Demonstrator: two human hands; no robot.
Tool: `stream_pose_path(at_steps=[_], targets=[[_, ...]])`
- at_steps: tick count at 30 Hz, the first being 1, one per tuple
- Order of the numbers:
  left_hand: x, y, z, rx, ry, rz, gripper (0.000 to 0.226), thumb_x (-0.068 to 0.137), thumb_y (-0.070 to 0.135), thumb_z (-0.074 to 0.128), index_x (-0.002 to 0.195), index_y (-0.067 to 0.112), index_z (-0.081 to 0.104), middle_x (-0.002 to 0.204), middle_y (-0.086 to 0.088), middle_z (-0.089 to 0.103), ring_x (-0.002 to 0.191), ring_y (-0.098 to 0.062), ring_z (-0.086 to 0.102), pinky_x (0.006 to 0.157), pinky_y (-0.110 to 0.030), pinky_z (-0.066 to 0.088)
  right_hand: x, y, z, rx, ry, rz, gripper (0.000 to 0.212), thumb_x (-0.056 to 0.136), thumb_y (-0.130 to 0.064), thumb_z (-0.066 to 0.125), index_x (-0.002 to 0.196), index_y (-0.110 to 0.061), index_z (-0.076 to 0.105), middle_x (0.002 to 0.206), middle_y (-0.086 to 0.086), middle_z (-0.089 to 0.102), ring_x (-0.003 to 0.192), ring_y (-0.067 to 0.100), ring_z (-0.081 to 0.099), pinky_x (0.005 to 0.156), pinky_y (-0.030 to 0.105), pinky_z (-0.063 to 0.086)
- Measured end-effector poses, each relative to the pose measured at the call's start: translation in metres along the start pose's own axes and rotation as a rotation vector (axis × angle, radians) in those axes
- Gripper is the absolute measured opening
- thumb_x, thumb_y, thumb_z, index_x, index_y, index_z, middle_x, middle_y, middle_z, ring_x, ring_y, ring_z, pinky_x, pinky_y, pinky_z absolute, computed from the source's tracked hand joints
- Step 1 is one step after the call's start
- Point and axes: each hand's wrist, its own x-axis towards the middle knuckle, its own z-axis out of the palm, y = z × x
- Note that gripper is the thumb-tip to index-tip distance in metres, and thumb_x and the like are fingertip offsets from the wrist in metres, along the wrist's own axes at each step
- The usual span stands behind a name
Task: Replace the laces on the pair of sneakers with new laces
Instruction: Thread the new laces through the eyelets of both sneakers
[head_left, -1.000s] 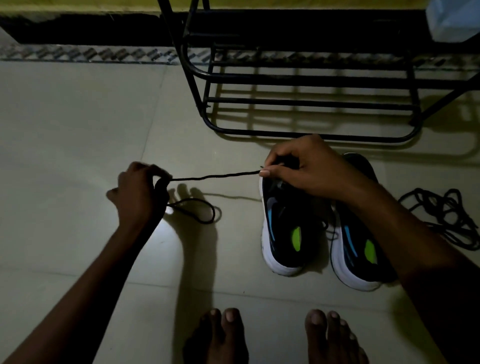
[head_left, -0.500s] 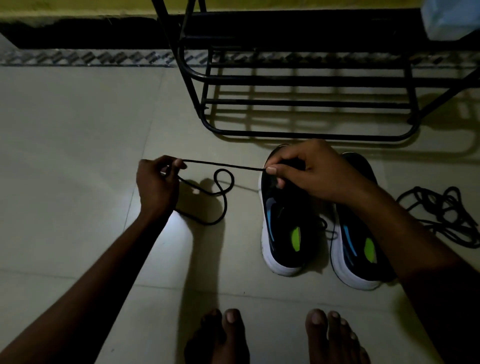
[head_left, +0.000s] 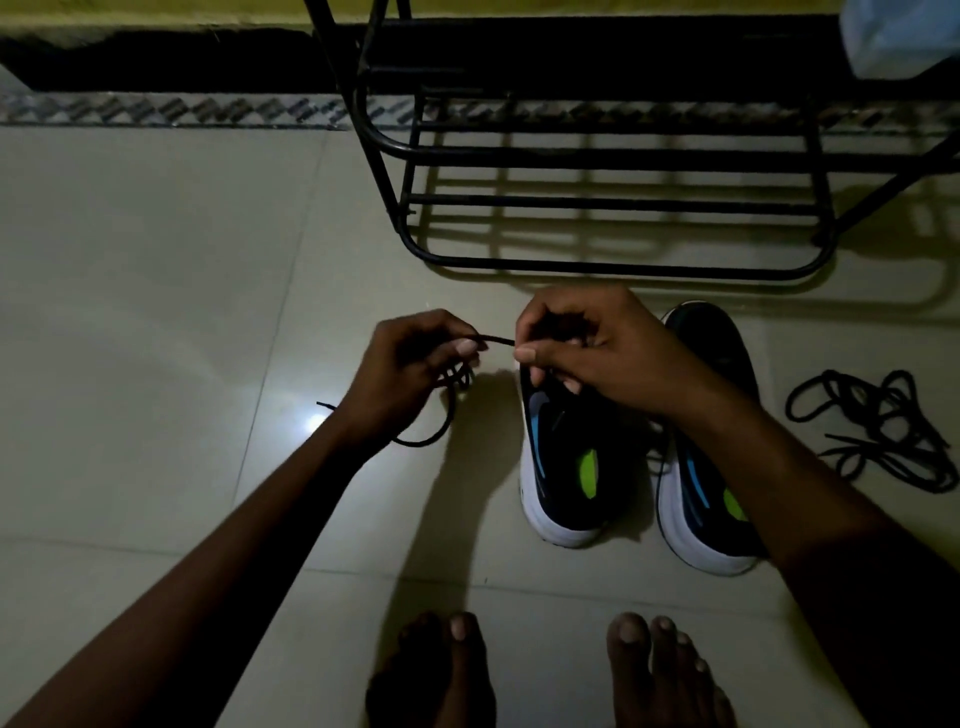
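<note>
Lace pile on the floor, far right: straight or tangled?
Tangled: the lace pile lies in overlapping loops, with loose ends sticking out.

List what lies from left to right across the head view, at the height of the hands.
From the left: left hand → black lace → right hand → loose pile of black laces. The sneakers lie partly under the right hand, so they are left out.

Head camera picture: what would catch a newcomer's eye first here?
At centre, the left hand and right hand pinch a black lace between them, beside two white-soled black sneakers. A tangle of loose black laces lies on the floor at right; a black metal rack stands behind.
</note>
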Motion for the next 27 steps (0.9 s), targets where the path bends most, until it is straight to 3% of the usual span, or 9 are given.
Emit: stream_pose_path(at_steps=[3,6,8,10,13,17,20,24,27], targets=[[0.011,-0.020,-0.018,0.201,0.234,0.017,0.011,0.090,0.018,0.075,0.089,0.028,0.077,0.094,0.000,0.067,0.090,-0.016,0.065,0.079,-0.029,0.051,-0.004,0.004,-0.002,0.095,-0.010,0.015,0.009,0.095,-0.004,0.065,0.097,-0.004,0.073,0.083,0.011,0.075,0.057,0.023,0.064,0.058,0.034,0.053],[0.015,-0.035,-0.027,0.304,0.221,0.011,0.011,0.089,0.024,0.076,0.100,0.027,0.079,0.093,-0.002,0.061,0.089,-0.014,0.062,0.074,-0.031,0.051,-0.007,0.005,-0.001,0.212,-0.052,0.045,0.026,0.095,0.010,0.051,0.112,0.003,0.069,0.099,0.014,0.076,0.078,0.036,0.074,0.072,0.045,0.058],[0.008,-0.046,-0.033,0.449,0.203,0.012,0.025,0.089,0.010,0.075,0.108,0.027,0.075,0.099,0.001,0.064,0.093,-0.012,0.063,0.074,-0.034,0.052,-0.006,0.005,0.001,0.293,-0.081,0.063,0.039,0.088,0.014,0.043,0.120,0.007,0.065,0.107,0.018,0.074,0.088,0.040,0.073,0.079,0.048,0.057],[-0.005,-0.060,-0.044,0.672,0.274,-0.040,0.052,0.078,-0.012,0.067,0.111,0.028,0.070,0.109,0.002,0.061,0.102,-0.019,0.060,0.082,-0.042,0.055,-0.003,0.007,0.004,0.264,-0.071,0.099,0.041,0.089,0.016,0.041,0.122,0.006,0.064,0.109,0.017,0.074,0.091,0.034,0.075,0.081,0.041,0.059],[-0.032,-0.080,-0.067,0.866,0.348,-0.217,0.062,0.069,-0.013,0.062,0.112,0.031,0.068,0.117,0.001,0.057,0.112,-0.029,0.052,0.088,-0.047,0.050,0.001,0.010,0.013,0.098,0.001,0.127,0.029,0.096,0.010,0.052,0.119,0.001,0.068,0.104,0.009,0.076,0.088,0.019,0.076,0.082,0.034,0.062],[-0.061,-0.098,-0.088,0.788,0.292,-0.194,0.051,0.065,-0.008,0.078,0.104,0.024,0.075,0.110,-0.003,0.065,0.098,-0.026,0.062,0.076,-0.031,0.048,0.005,0.012,0.028,0.082,0.053,0.152,0.018,0.095,-0.003,0.063,0.111,0.001,0.071,0.090,0.010,0.077,0.075,0.019,0.076,0.067,0.022,0.058],[-0.067,-0.108,-0.093,0.811,0.269,-0.134,0.031,0.069,-0.002,0.082,0.081,0.024,0.072,0.095,-0.002,0.065,0.087,-0.012,0.054,0.071,-0.006,0.034,0.007,0.013,0.037,-0.035,0.086,0.123,0.014,0.095,-0.013,0.067,0.104,-0.005,0.074,0.080,0.004,0.076,0.061,0.018,0.072,0.065,0.029,0.060],[-0.067,-0.108,-0.087,0.801,0.279,-0.130,0.029,0.080,0.004,0.078,0.080,0.029,0.063,0.093,0.001,0.060,0.093,-0.026,0.059,0.072,-0.015,0.038,0.010,0.021,0.047,-0.216,0.145,0.005,0.012,0.092,-0.019,0.071,0.098,-0.011,0.078,0.079,-0.002,0.072,0.072,0.011,0.068,0.075,0.033,0.058],[-0.070,-0.075,-0.061,0.591,0.175,-0.074,0.032,0.085,-0.012,0.065,0.087,0.021,0.063,0.091,0.008,0.064,0.086,-0.010,0.063,0.068,-0.015,0.046,0.011,0.022,0.056,-0.377,0.288,-0.114,0.009,0.090,-0.014,0.072,0.094,-0.007,0.076,0.091,0.002,0.059,0.082,0.011,0.056,0.078,0.020,0.046]])
